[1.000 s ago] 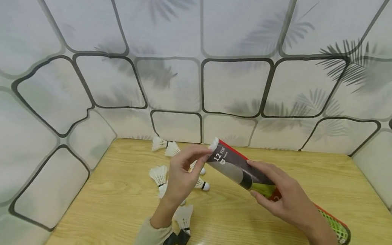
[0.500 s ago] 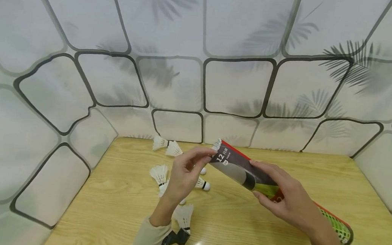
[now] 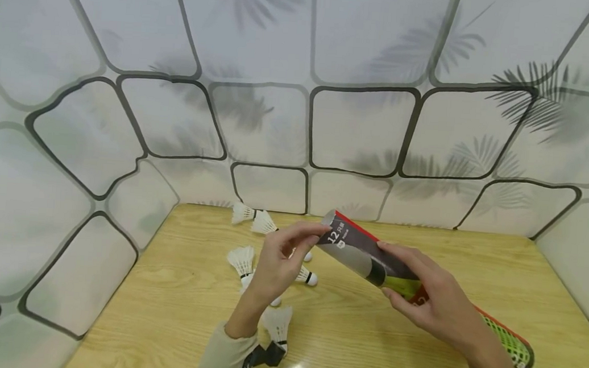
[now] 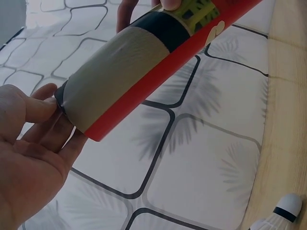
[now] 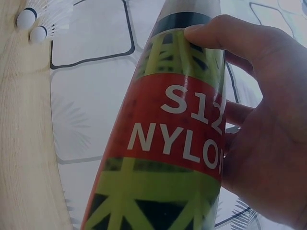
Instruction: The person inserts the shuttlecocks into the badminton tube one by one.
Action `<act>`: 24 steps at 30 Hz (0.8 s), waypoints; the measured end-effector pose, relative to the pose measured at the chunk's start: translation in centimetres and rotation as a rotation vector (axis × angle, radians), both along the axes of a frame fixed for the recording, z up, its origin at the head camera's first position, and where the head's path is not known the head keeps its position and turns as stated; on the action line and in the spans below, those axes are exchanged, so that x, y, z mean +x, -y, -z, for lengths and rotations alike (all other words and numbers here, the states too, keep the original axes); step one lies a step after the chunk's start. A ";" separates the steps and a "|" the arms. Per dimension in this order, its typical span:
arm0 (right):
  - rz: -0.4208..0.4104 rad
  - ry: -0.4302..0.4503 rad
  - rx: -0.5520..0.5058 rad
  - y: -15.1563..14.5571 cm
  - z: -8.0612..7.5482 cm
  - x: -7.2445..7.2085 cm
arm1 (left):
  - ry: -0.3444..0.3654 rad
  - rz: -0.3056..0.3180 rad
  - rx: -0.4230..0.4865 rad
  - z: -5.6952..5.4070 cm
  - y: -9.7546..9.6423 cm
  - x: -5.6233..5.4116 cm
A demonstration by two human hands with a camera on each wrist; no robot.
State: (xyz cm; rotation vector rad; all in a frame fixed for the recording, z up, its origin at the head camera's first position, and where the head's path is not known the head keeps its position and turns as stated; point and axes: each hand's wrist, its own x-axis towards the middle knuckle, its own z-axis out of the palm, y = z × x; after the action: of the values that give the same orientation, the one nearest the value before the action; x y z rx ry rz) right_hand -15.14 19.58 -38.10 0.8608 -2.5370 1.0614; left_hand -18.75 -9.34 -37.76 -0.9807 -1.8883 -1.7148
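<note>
Two bare hands hold a long cylindrical tube (image 3: 356, 255), printed dark grey, light grey and yellow-green with a red stripe along its side, over a pale yellow wood-grain surface (image 3: 361, 337). The tube slants, its near-left end raised and its netting-patterned far end lower at the right; whether that far end touches the surface cannot be told. The right hand (image 3: 435, 299) is clamped round the tube's middle, thumb on one side and fingers on the other. In the right wrist view, white letters on a red band read "S12" and "NYLO", the rest running out of sight, and the thumb presses beside a dark band. The left hand (image 3: 274, 265) is at the raised end, near a printed "12", with bent thumb and fingers at the rim; I cannot tell whether they pinch it or only touch it. Around and behind the left hand, several white shuttlecocks (image 3: 241, 258) with black bands and rounded bases lie on the surface, some overlapping. Beige sleeves (image 3: 226, 353) cover the forearms, and black straps (image 3: 274, 355) circle the wrists. Behind stands a whitish backdrop (image 3: 359, 131) patterned with dark rounded outlines and grey leaves.
</note>
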 end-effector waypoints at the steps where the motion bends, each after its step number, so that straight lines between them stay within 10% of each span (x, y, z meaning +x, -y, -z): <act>1: 0.001 0.000 -0.001 0.0 0.0 0.0 | 0.002 0.001 -0.001 0.0 0.0 0.0; 13: -0.012 -0.054 -0.035 -0.4 -0.1 0.1 | -0.029 0.001 0.006 -0.7 1.6 0.1; 24: 0.002 -0.079 -0.015 -0.8 0.0 -0.3 | 0.001 -0.226 -0.090 0.3 6.4 -1.4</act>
State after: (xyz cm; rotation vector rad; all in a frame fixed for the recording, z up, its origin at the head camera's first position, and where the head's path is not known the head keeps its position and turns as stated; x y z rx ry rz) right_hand -15.41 20.35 -38.10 0.8781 -2.4612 1.0242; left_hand -20.14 -15.70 -38.10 -0.7644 -2.0066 -1.5122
